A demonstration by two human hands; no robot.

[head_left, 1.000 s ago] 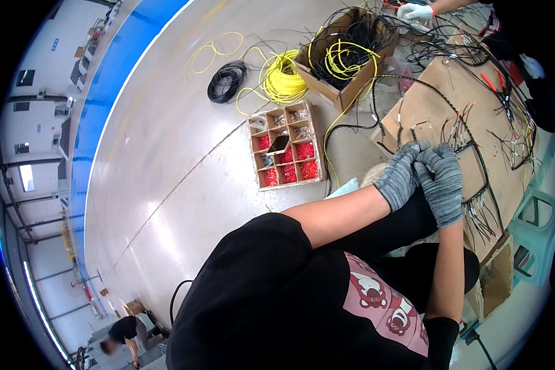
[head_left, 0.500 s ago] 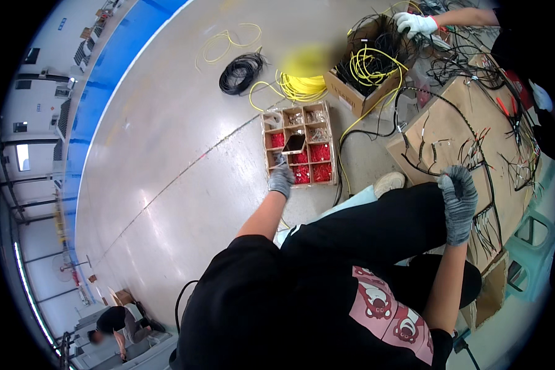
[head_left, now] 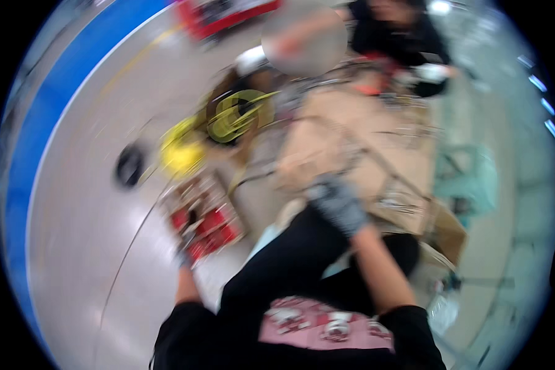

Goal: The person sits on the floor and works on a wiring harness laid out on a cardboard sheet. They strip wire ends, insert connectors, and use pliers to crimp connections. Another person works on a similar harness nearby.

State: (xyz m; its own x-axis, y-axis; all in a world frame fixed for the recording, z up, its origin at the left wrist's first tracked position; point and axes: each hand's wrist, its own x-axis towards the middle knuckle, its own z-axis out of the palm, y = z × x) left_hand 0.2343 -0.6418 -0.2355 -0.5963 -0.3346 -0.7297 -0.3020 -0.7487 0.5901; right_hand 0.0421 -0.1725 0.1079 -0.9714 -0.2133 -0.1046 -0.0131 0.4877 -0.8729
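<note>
My left hand [head_left: 184, 254], in a grey glove, is at the near left edge of a divided box [head_left: 230, 208] on the floor. Several of its compartments hold small red parts [head_left: 211, 239]. A dark thing [head_left: 192, 217] lies just beyond the fingers, too smeared to name. My right hand [head_left: 336, 205], also gloved in grey, is above my knee by the near edge of a brown cardboard surface [head_left: 351, 126]. Motion blur hides the fingers of both hands and anything they hold. Dark wires [head_left: 376, 157] run across the cardboard.
Beyond the divided box are a yellow cable coil [head_left: 182, 151], a black coil [head_left: 130, 165] and a carton of cables [head_left: 246, 139]. A co-worker [head_left: 401, 37] is at the cardboard's far side. A pale green stool [head_left: 468, 176] stands right; a red crate [head_left: 228, 17] is far back.
My view has swung right, so everything sits further left and is blurred. My right hand has come inward over my knee. My left hand remains by the divided box.
</note>
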